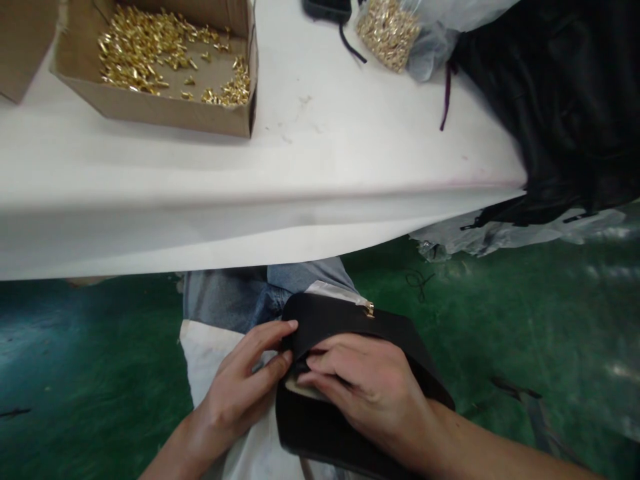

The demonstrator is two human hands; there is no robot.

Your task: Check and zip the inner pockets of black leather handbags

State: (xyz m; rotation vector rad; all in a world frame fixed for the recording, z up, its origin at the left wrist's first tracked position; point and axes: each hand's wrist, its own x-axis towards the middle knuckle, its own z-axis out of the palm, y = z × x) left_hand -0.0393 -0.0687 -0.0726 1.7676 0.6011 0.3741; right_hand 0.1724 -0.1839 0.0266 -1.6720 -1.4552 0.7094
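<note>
At the near side of the white table, the black bag on your lap
Your right hand reaches in from the near right, knuckles up, fingers curled into the bag's opening; whether they clamp anything cannot be told. Your left hand comes from the near left, thumb and forefinger apart at the bag's left edge, their grip on it unclear. A gold clasp sits on the bag's far side

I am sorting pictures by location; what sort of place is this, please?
Probably a workshop or factory: many small gold-coloured pieces fill part of a cardboard box, beside a plastic bag of small bits.
</note>
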